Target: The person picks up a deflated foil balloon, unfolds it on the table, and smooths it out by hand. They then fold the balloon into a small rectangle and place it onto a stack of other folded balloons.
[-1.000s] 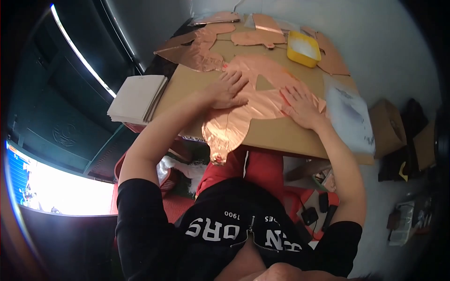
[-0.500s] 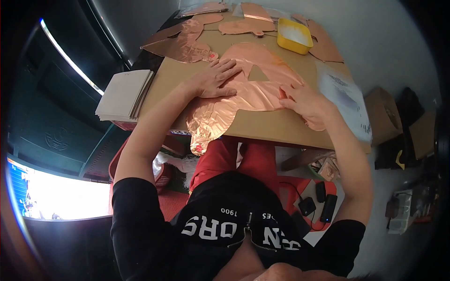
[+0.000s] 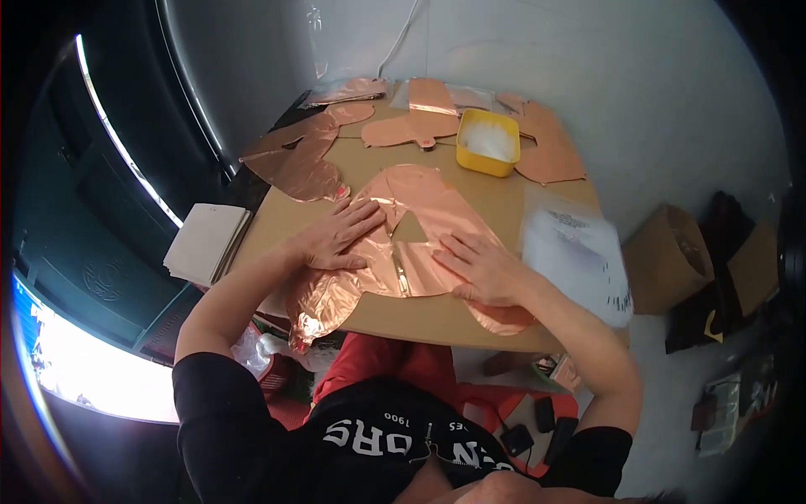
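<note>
Copper foil balloon (image 3: pixel 437 200) beneath left hand (image 3: pixel 340 237) and right hand (image 3: pixel 484 270), both palms-down and flat, grip apparently released.

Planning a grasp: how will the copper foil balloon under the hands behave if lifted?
Probably floppy: the foil balloon lies flat and creased, one leg drooping over the table edge. Likely very light and slippery, given the thin, shiny film. May spring or curl: the left hand and right hand both press it flat.
</note>
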`<state>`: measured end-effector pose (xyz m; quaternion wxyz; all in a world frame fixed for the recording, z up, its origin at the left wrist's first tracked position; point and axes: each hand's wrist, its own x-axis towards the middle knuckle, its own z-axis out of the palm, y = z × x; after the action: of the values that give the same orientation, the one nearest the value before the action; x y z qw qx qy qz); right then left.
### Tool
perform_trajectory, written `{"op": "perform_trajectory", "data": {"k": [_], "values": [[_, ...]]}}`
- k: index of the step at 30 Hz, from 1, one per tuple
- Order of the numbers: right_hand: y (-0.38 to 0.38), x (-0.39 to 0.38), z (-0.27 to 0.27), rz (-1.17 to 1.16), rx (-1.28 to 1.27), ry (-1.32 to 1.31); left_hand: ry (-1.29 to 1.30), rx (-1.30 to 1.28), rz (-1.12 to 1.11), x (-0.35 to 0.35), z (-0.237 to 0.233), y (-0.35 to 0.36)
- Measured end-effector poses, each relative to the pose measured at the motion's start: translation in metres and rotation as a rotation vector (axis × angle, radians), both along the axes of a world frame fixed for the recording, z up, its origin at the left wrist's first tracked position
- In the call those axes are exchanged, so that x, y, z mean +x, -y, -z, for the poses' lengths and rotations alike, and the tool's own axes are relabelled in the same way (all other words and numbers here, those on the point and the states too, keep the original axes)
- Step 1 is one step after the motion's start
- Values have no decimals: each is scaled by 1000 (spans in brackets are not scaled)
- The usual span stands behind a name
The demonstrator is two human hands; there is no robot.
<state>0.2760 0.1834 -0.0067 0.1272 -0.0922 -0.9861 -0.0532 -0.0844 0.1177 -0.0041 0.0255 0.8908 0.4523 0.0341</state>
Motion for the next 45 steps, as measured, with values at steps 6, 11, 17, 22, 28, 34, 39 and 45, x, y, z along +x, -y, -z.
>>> {"op": "perform_trajectory", "data": {"k": [6, 11, 17, 22, 28, 34, 39, 45], "values": [[4, 2, -6, 41, -132, 77, 10, -3, 17, -2, 1, -1], [2, 2, -5, 30, -161, 70, 15, 10, 17, 1, -2, 1], [5, 4, -4, 36, -156, 40, -17, 42, 21, 0, 1, 1], [5, 2, -6, 22, -144, 65, -27, 97, 52, -4, 7, -2], [10, -2, -13, 32, -153, 80, 0, 146, 51, -5, 12, -2], [12, -7, -19, 40, -127, 141, 53, 174, 52, -6, 16, -2], [12, -12, -23, 52, -150, 188, 78, 120, 27, -5, 15, 0], [12, -16, -26, 60, -183, 213, 43, 80, -1, -4, 12, 3]]}}
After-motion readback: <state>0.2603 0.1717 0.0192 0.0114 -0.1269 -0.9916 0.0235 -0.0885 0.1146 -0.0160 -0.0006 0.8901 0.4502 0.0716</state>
